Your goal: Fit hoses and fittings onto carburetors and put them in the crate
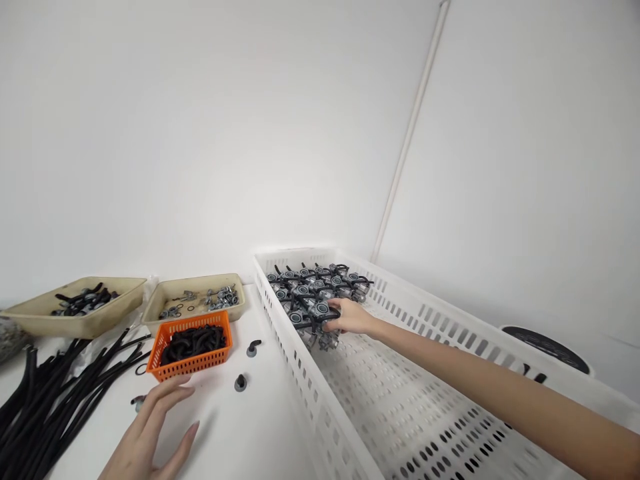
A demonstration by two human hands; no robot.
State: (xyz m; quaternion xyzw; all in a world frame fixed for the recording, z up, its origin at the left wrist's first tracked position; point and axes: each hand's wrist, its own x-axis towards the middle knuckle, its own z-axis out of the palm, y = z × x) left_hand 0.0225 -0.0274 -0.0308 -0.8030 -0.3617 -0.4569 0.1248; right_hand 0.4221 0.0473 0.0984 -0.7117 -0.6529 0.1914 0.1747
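Note:
My right hand [353, 316] reaches into a long white perforated crate [327, 413]. Its fingers are closed around a small metal carburetor [323, 309] with a black hose, at the near edge of a group. Several similar carburetors [303, 291] stand packed in rows at the crate's far end. My left hand [155, 430] is over the white table with thumb and fingers apart, holding nothing. Close to it are an orange basket [193, 365] of short black curved hoses and two small grey-and-black fittings, one [241, 383] nearer and one [253, 347] farther. Another small part [139, 402] is partly behind the left hand.
Long black rubber tubes [65, 400] lie in a bundle at the left. Behind them stand a beige tray [30, 320] with black and metal parts and a second beige tray [200, 283] with small metal pieces and rings. A round black-topped object [547, 348] is beyond the crate's right wall.

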